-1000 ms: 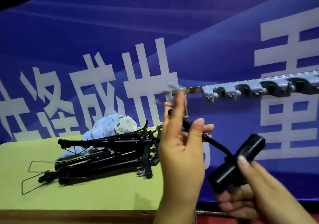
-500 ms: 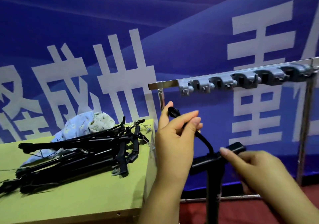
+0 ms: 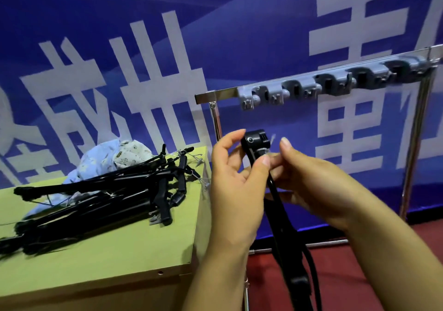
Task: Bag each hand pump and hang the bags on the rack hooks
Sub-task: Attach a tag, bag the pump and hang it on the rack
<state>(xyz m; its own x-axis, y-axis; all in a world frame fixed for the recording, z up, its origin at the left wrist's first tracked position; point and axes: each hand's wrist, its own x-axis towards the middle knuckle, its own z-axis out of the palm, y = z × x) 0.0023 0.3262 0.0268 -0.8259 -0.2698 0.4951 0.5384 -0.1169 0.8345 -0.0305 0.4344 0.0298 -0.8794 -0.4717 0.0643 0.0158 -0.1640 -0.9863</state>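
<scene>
A black hand pump (image 3: 285, 224) hangs in front of me, its hose nozzle head (image 3: 256, 140) raised at the centre. My left hand (image 3: 236, 181) pinches the hose just under the nozzle. My right hand (image 3: 311, 181) grips the same spot from the right, fingers around a small pale tie on the hose. The pump body runs down out of view below my hands. Behind them stands the metal rack (image 3: 217, 116) with a grey strip of hooks (image 3: 335, 82) along its top bar. A pile of black pumps (image 3: 96, 198) lies on the green table (image 3: 115, 258) at left.
Light blue patterned cloth bags (image 3: 107, 159) are bunched behind the pump pile. A blue banner with white characters covers the wall. The rack's right post (image 3: 414, 143) and base bar stand on a red floor. The table's right edge is close to my left hand.
My right hand left the pump's T-handle and came up to the hose nozzle beside my left hand. The pump handle dropped below view. The view shifted slightly right and down.
</scene>
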